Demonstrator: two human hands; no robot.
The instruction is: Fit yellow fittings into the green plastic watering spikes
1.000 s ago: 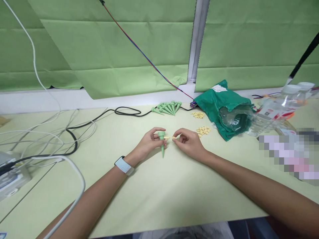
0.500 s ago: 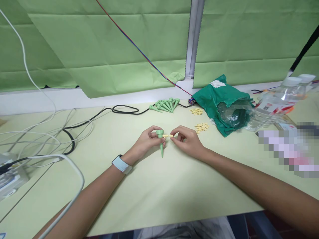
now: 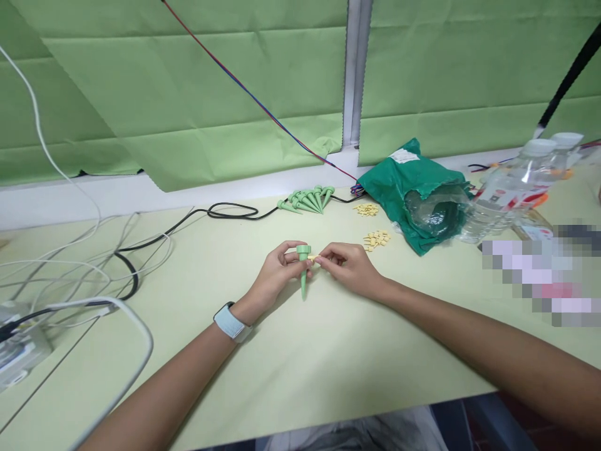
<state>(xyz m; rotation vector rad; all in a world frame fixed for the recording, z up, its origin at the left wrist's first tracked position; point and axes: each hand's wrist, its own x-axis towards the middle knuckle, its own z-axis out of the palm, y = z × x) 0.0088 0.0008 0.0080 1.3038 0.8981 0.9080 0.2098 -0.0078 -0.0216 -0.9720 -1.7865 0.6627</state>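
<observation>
Left hand [image 3: 277, 272] and right hand [image 3: 350, 269] almost meeting, fingertips pinched inward.

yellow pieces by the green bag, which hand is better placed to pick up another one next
Right, probably: the right hand lies nearer the yellow pieces, though it is pinching one small yellow piece now. The left hand is gripping the green plastic spike and sits further away.

Colour check: pale green spike [image 3: 303, 270], yellow peg [image 3: 312, 257].
Plastic bag [image 3: 413, 188] deep green, white label [image 3: 404, 156]; surface [image 3: 300, 376] pale yellow-green; curtain [image 3: 188, 81] mid green.
</observation>
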